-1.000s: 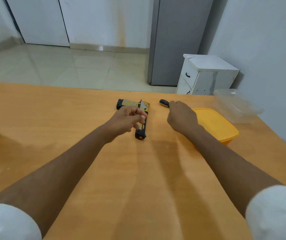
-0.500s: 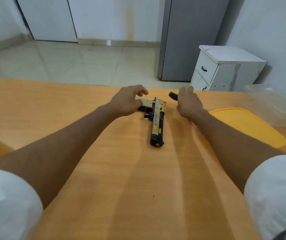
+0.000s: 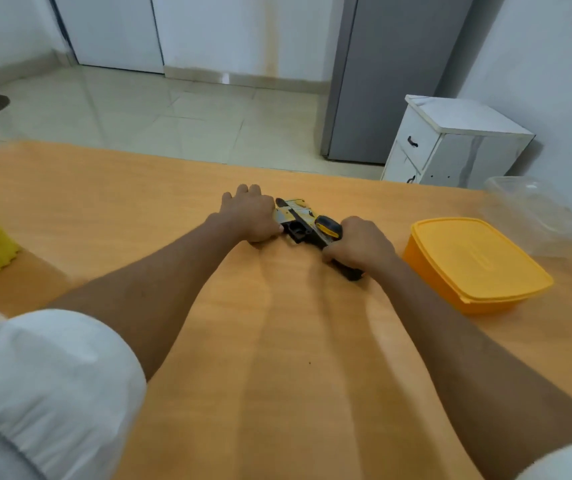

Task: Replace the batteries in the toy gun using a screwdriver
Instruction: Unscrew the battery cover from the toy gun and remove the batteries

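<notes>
- The toy gun [image 3: 299, 221] lies flat on the orange table [image 3: 277, 358], far from the person and a little right of the middle, its dark barrel end running near and right under the right hand
- It looks like a light, rigid plastic shell, smooth and probably slippery on the wood, so it will likely skate unless pinned; the grip end on the left seems the best place to brace it
- The left hand [image 3: 250, 213] lies over the gun's left end with its fingers bent down on it, holding the toy against the table
- The right hand [image 3: 360, 244] is curled round the screwdriver [image 3: 328, 226], whose black and yellow handle end sticks out on the far side of the fist; the tip is hidden, so contact with a screw cannot be told
- A yellow lidded box [image 3: 475, 261] stands just right of the right hand, with a clear container [image 3: 534, 209] beyond it
- Half a second earlier both hands hovered open at the far end of the gun and the screwdriver lay on the table; now the left one pins the toy, the right one has the tool, and the barrel points more to the right
</notes>
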